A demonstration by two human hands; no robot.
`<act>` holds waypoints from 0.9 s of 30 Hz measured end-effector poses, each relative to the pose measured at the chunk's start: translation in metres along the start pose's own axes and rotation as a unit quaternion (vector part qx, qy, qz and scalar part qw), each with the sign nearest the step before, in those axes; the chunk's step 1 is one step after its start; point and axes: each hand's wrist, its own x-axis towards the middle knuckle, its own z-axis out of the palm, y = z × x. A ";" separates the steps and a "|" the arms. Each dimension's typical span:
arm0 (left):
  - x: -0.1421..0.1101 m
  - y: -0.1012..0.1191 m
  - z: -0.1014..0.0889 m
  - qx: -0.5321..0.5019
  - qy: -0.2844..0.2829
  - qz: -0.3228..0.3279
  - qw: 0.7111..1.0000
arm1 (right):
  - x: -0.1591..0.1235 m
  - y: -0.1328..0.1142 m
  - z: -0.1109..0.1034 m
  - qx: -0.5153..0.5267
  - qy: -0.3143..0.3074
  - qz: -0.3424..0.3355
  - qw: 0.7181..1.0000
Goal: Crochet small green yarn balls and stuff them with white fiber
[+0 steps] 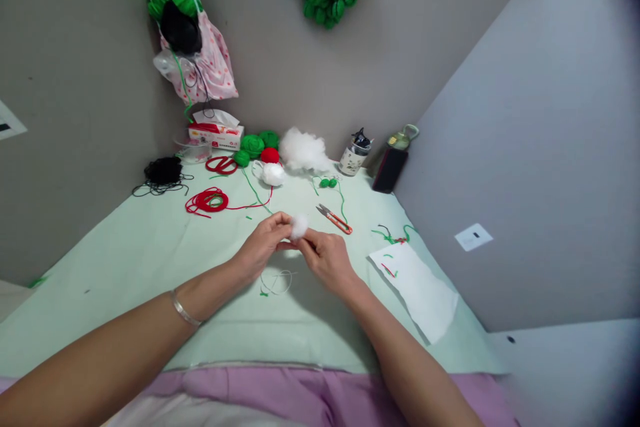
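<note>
A small tuft of white fiberfill stuffing [299,226] is pinched between my two hands above the table. My left hand [264,241] closes its fingertips on the tuft's left side. From the right, my right hand [327,255] grips it low with thumb and forefinger; the other fingers are curled. Whether anything else is inside the fingers is hidden. Below my hands lies a loop of thin white yarn [291,282] with a green scrap. Orange-handled thread snips [335,219] rest just beyond my right hand, near two small green crocheted pieces [328,183].
A heap of stuffing [304,151], green yarn balls [253,145], a white yarn ball [273,174], red scissors [221,165], red yarn [207,200] and black yarn [163,171] spread along the back. At right are a pen cup [353,160], a phone [391,170] and white paper [425,300].
</note>
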 end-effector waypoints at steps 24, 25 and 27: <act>-0.007 0.011 -0.003 0.121 0.003 0.091 0.988 | 0.011 0.009 -0.009 0.140 -0.020 0.042 0.989; -0.007 0.012 -0.003 0.119 -0.003 0.087 0.989 | 0.011 0.009 -0.009 0.134 -0.015 0.043 0.990; -0.006 0.013 -0.004 0.114 -0.014 0.077 0.990 | 0.010 0.010 -0.009 0.121 -0.007 0.045 0.992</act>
